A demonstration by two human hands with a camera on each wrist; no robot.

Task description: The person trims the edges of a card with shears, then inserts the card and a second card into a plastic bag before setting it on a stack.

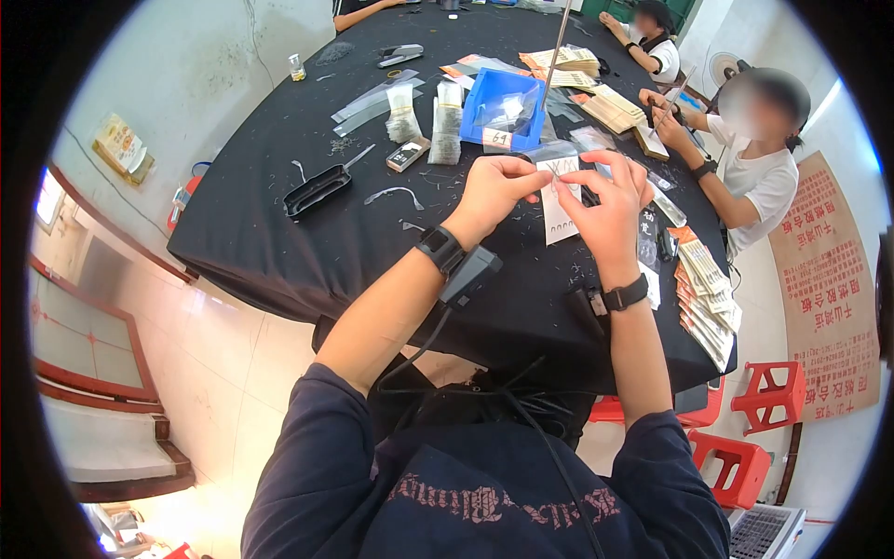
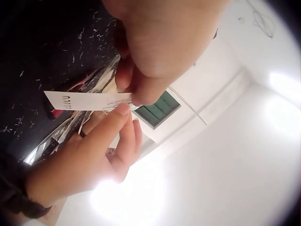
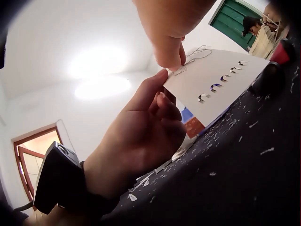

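Note:
A white card [image 1: 560,222] is held up over the black-covered table between my two hands. My left hand [image 1: 501,191] pinches its upper edge between thumb and fingers. My right hand [image 1: 607,197] has thumb and forefinger together at the same end, where loops of thin line [image 3: 200,54] stand out from the card. Along the card's other end runs a row of small curved marks or hooks [image 3: 221,81], seen close up in the right wrist view. In the left wrist view the fingertips of both hands meet at the line, partly hiding it.
Ahead stands a blue bin [image 1: 504,104] with plastic bags inside. Left of it lie bundles of clear packets [image 1: 447,126], a small box [image 1: 408,155] and a black open case [image 1: 318,192]. Orange-printed cards [image 1: 708,289] fan out at right. Another person [image 1: 745,177] sits on the right.

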